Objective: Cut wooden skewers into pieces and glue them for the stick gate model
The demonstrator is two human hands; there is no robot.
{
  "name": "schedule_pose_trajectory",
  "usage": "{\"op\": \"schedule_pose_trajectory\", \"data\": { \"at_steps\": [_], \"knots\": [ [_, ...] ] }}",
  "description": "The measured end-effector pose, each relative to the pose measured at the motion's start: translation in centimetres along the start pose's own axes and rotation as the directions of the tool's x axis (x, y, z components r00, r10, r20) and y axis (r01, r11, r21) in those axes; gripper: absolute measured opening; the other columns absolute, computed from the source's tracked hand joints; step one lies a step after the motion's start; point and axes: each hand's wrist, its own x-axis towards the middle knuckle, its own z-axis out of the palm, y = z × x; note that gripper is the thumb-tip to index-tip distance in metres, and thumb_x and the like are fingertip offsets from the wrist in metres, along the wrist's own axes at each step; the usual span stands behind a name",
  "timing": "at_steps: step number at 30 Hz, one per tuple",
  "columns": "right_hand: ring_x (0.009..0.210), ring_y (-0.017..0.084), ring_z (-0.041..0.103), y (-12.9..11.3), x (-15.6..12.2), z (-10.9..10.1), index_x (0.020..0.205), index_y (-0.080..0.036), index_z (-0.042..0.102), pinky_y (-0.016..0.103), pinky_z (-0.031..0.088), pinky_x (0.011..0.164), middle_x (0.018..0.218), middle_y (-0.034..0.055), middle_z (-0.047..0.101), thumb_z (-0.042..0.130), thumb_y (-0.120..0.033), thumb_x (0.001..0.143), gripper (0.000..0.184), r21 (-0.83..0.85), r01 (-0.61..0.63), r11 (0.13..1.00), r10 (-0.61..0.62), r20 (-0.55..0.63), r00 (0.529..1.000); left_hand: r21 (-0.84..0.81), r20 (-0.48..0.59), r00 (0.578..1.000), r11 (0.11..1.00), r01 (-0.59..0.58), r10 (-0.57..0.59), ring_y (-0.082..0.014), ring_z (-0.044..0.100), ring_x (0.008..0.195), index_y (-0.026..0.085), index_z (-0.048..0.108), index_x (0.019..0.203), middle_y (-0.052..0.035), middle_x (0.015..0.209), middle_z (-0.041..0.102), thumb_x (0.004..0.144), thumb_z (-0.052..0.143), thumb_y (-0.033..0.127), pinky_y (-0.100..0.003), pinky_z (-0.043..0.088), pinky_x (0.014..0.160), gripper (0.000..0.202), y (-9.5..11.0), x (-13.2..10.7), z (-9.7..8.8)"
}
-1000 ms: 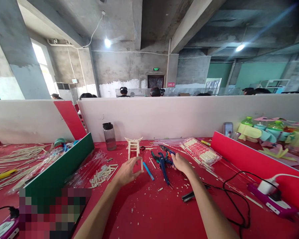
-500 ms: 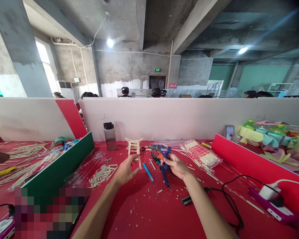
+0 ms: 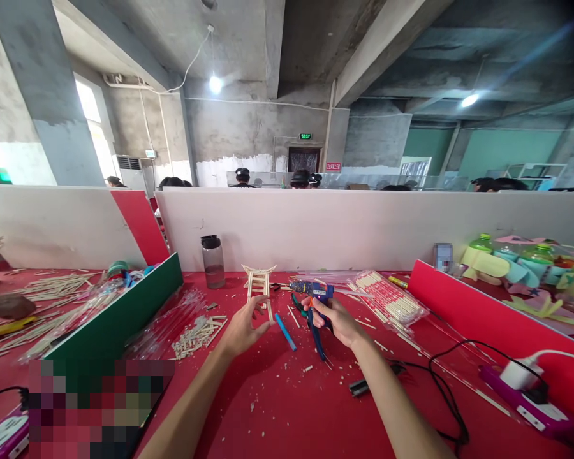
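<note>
My right hand (image 3: pixel 335 319) is wrapped round the handle of a blue glue gun (image 3: pixel 321 292), whose nozzle end points left. A clear glue stick shows at the gun's rear. My left hand (image 3: pixel 243 326) is open, thumb and fingers apart, at the near end of a small ladder-like frame (image 3: pixel 258 278) of thin wooden sticks. Whether the fingertips touch the frame I cannot tell. Between my hands lies a blue strip (image 3: pixel 286 331). Blue-handled pliers (image 3: pixel 317 338) lie just below the glue gun, partly hidden by my right hand.
Cut stick pieces (image 3: pixel 196 338) lie in a pile at left, with a water bottle (image 3: pixel 213 261) behind. Bagged sticks (image 3: pixel 387 299) lie at right. A green divider (image 3: pixel 119 312) and red divider (image 3: pixel 497 319) flank the table. Another person's hand (image 3: pixel 9 307) is at far left.
The glue gun in my right hand has turned slightly, its rear swinging right so the glue stick shows. My left hand stays by the frame. The other person's hand at far left moved right.
</note>
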Motion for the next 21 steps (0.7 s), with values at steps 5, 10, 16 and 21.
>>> {"op": "schedule_pose_trajectory", "data": {
  "at_steps": [5, 10, 16, 21],
  "knots": [
    [0.046, 0.010, 0.046, 0.1, -0.2, 0.8, 0.081, -0.018, 0.063, 0.025, 0.038, 0.051, 0.052, -0.0040, 0.051, 0.055, -0.059, 0.089, 0.042, -0.274, 0.075, 0.959, -0.071, 0.024, 0.997, -0.029, -0.009, 1.000, 0.999, 0.014, -0.014, -0.0190, 0.061, 0.086, 0.023, 0.046, 0.129, -0.0044, 0.101, 0.064, 0.085, 0.064, 0.042, -0.033, 0.049, 0.079, 0.051, 0.3, 0.0, -0.1],
    [0.040, 0.013, 0.051, 0.5, -0.5, 1.0, 0.073, -0.020, 0.062, 0.025, 0.039, 0.047, 0.047, -0.0035, 0.053, 0.051, -0.058, 0.091, 0.043, -0.564, 0.112, 0.818, -0.101, 0.051, 0.994, -0.044, -0.018, 1.000, 0.999, -0.006, 0.005, -0.0197, 0.062, 0.086, 0.023, 0.047, 0.128, -0.0059, 0.105, 0.065, 0.084, 0.065, 0.043, -0.033, 0.050, 0.078, 0.052, 0.3, 0.1, 0.1],
    [0.051, 0.018, 0.059, 0.4, -0.6, 1.4, 0.070, -0.021, 0.059, 0.027, 0.042, 0.053, 0.050, -0.0015, 0.056, 0.047, -0.055, 0.093, 0.042, -0.770, 0.131, 0.625, -0.177, 0.024, 0.984, -0.042, 0.001, 1.000, 0.999, -0.020, 0.020, -0.0192, 0.062, 0.089, 0.025, 0.046, 0.127, -0.0062, 0.118, 0.064, 0.084, 0.065, 0.042, -0.033, 0.050, 0.079, 0.051, 0.3, 0.2, 0.1],
    [0.069, 0.022, 0.065, 0.0, -0.5, 1.9, 0.084, -0.021, 0.066, 0.029, 0.044, 0.065, 0.068, 0.0023, 0.067, 0.046, -0.053, 0.094, 0.040, -0.823, 0.186, 0.536, -0.235, 0.066, 0.970, -0.027, 0.026, 0.999, 0.999, -0.028, 0.029, -0.0186, 0.062, 0.092, 0.027, 0.044, 0.129, -0.0051, 0.123, 0.063, 0.084, 0.066, 0.039, -0.032, 0.050, 0.080, 0.052, 0.7, 0.1, 0.0]
  ]
}}
